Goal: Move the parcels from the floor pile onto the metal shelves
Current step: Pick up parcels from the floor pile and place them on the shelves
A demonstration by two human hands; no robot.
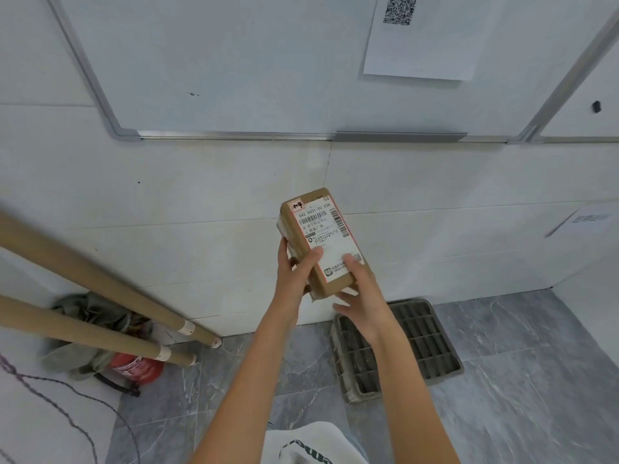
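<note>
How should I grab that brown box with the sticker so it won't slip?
Hold the brown box by its two long narrow sides near the lower end, as the left hand and right hand do now. It's long and slim, so side grips probably steady it.

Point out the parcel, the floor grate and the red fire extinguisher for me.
parcel (330,239): head view, on its white shipping label.
grate (425,343): head view, on its slatted top, right of the arm.
extinguisher (135,368): head view, on its red body under the cardboard tubes.

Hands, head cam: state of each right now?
Left hand: grips the brown parcel, thumb on its label.
Right hand: grips the same parcel's lower end.
</note>
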